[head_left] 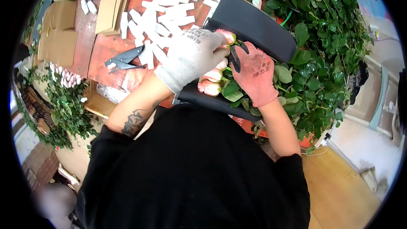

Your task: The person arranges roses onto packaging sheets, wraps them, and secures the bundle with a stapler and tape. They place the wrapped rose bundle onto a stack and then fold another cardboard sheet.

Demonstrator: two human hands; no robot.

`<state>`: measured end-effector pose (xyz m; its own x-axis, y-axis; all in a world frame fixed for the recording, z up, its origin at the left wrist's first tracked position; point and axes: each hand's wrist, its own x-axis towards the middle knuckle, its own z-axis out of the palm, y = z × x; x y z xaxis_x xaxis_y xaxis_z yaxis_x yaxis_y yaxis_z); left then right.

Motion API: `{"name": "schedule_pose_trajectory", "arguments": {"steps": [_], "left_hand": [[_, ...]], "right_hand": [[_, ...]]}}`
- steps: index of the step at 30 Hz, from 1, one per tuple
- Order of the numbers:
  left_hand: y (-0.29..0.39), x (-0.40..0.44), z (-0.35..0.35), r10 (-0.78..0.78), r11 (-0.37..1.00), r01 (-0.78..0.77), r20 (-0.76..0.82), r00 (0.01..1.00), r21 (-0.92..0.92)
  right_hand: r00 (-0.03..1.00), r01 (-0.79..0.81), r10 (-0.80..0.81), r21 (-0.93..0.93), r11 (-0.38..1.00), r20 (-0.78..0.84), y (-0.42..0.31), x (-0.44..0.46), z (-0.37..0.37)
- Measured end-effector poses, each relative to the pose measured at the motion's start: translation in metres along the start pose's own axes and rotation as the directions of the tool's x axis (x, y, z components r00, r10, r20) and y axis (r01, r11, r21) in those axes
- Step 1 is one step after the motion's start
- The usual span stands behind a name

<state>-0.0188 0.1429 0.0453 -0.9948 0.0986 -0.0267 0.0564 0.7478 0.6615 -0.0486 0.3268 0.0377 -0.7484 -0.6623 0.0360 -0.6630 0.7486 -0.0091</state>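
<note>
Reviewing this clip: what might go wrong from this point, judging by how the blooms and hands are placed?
1. The pink roses sit close beside the left hand and right hand, so a careless press could bruise petals.
2. The leafy stems are heaped densely near the right hand and might snag.
3. The left forearm could brush the black hand tool if it swings outward.

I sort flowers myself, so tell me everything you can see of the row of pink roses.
The pink roses lie with their heads side by side, between two black ribbed pieces. Their petals look soft, pink with paler and greenish parts, and are mostly closed. Green leaves spread beside the heads. The gloved left hand partly covers the upper blooms, and the gloved right hand is close by; whether either grips a stem is hidden.
</note>
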Motion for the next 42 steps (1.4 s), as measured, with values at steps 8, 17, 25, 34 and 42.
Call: {"name": "schedule_pose_trajectory", "arguments": {"steps": [8,17,25,34,42], "left_hand": [[0.003,0.001,0.019,0.185,0.979,-0.177,-0.068,0.980,0.100],[-0.073,-0.015,-0.045,-0.149,0.984,0.172,-0.335,0.930,0.040],[0.001,-0.014,-0.037,0.151,0.988,-0.150,-0.125,0.981,0.018],[-0.002,0.016,-0.030,0.355,0.918,-0.385,0.241,0.903,0.092],[-0.028,-0.038,-0.050,0.249,0.964,-0.255,-0.084,0.965,-0.075]], "right_hand": [[0.998,0.031,-0.029,0.051,0.998,-0.054,0.005,0.000,0.001],[0.998,0.014,-0.016,0.026,1.000,0.069,0.002,0.003,-0.008],[0.989,-0.021,0.010,0.071,0.997,0.148,0.006,0.004,-0.006],[0.989,-0.039,0.031,0.054,0.998,0.147,0.005,0.003,-0.011],[0.941,0.082,-0.082,-0.015,0.997,-0.329,0.002,-0.026,-0.021]]}}
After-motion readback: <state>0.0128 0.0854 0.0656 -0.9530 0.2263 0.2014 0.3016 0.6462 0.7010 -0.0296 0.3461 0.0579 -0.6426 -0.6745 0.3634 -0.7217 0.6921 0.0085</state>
